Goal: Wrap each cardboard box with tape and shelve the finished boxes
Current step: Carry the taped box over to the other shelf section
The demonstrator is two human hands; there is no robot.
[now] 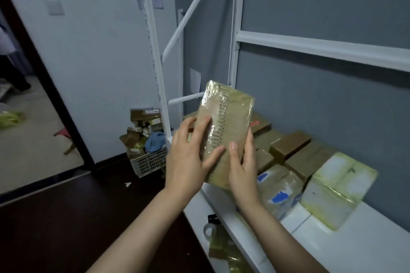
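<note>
tape-wrapped brown cardboard box is held upright in the air over the front edge of the white shelf. the left hand has its grip round the box's left edge, and the right hand has its grip round the lower right edge, thumb flat on the front. other wrapped boxes lie on the shelf behind.

storeroom: white metal shelving, taped parcels, crate of boxes.
</note>
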